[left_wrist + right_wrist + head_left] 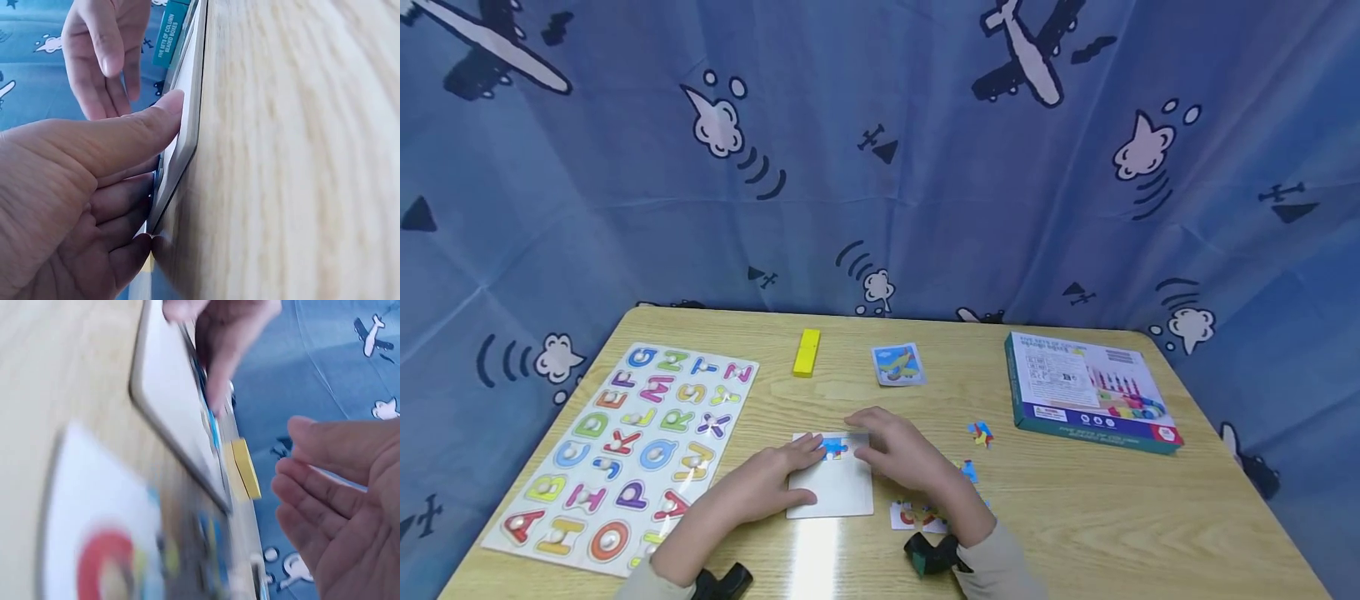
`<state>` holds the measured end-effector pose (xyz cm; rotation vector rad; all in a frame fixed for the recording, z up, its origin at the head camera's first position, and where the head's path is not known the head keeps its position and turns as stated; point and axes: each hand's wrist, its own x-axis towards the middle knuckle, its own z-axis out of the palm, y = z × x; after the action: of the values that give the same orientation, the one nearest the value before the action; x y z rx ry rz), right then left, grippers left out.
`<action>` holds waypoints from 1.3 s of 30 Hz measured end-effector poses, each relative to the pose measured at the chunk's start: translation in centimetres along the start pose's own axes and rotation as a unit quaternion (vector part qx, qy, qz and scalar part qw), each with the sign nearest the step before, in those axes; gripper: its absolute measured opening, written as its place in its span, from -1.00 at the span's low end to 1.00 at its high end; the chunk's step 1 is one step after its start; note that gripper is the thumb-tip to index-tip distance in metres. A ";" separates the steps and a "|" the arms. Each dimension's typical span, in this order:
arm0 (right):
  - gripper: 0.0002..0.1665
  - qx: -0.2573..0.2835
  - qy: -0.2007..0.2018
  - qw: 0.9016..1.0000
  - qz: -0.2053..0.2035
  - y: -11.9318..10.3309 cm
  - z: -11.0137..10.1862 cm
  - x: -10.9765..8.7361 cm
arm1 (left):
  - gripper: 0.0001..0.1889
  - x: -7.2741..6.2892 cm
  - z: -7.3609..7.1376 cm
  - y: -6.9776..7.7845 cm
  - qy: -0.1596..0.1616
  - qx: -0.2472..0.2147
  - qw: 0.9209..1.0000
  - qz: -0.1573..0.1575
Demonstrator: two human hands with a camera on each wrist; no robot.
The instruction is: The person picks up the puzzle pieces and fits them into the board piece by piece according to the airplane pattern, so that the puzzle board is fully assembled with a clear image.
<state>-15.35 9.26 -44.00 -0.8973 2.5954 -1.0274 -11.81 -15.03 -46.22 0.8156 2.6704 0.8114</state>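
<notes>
L hand (pixel 766 482) on white board (pixel 833 497), grip spread, at blue puzzle pc (pixel 835 448) nr far edge; R hand (pixel 906 450) hovers by board's far R corner, grip loosely spread. Board's flat on worktop (pixel 1090 525), loose pcs (pixel 981 433) to R.

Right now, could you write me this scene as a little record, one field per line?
Left hand: touches the white jigsaw board
Right hand: holds nothing, near the board's far right corner
On the board: blue jigsaw section near its far edge
Loose jigsaw pieces: right of the board, some partly hidden
Beyond: yellow block, airplane picture card
Left side: alphabet puzzle board
Right side: beaded-box set carton
Backdrop: blue airplane-print curtain
</notes>
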 end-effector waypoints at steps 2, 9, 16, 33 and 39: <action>-0.52 0.015 0.011 1.000 0.006 0.4 -0.7 -0.5 | -0.34 0.0 0.1 0.0 0.000 -0.001 1.000 0.000; -0.48 0.013 0.069 0.997 0.026 2.9 -3.1 -3.0 | -0.34 -0.1 0.0 0.0 -0.001 -0.006 1.000 0.002; -0.45 0.009 0.091 0.995 0.038 5.7 -5.4 -4.8 | -0.34 -0.3 0.0 0.0 -0.009 -0.006 1.000 -0.006; -0.45 -0.004 0.042 0.989 0.143 10.1 -8.4 -8.3 | -0.33 0.0 -0.1 -0.1 -0.008 -0.011 1.000 0.007; -0.52 -0.007 0.040 0.988 0.148 10.2 -8.5 -8.3 | -0.33 -0.1 -0.1 -0.1 -0.010 -0.011 1.000 0.004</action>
<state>-16.92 24.85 -44.90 -0.4588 2.6969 -0.9802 -11.86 -15.18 -46.16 0.8253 2.6380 0.8271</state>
